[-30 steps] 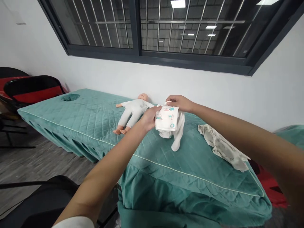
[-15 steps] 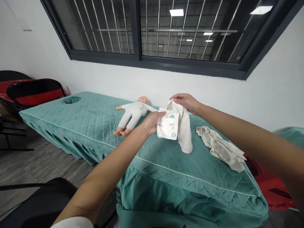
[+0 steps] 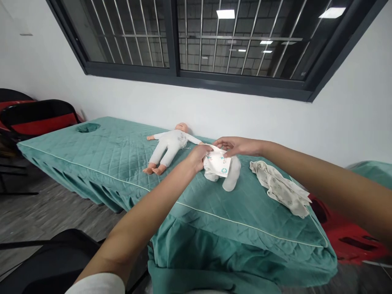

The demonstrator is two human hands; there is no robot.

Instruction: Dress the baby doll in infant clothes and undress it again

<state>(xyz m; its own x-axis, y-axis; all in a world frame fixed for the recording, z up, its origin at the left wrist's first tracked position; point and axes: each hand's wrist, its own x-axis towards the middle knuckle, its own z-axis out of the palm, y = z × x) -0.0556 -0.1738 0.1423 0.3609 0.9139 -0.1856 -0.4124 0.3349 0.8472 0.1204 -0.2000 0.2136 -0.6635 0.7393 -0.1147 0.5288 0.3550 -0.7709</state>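
Across open bedspread [image 3: 196, 192] from front edge [image 3: 241, 222] — both hands [image 3: 199, 157] [image 3: 234, 146] on printed white cloth [image 3: 217, 164].

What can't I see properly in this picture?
All in the head view:
Left hand: some fingers, hidden behind the printed white bundle.
Bundle's print: too small to read.
Black chair, lower left: cut off by the bottom edge.
Red object: partly hidden behind the green bed.

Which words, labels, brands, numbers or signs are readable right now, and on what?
None is readable.
Folded white diaper-like item with green print: small marks, too small and blurred to read.
Its round green emblem: too small to read.
Crumpled off-white cloth with grey pattern: no words made out.
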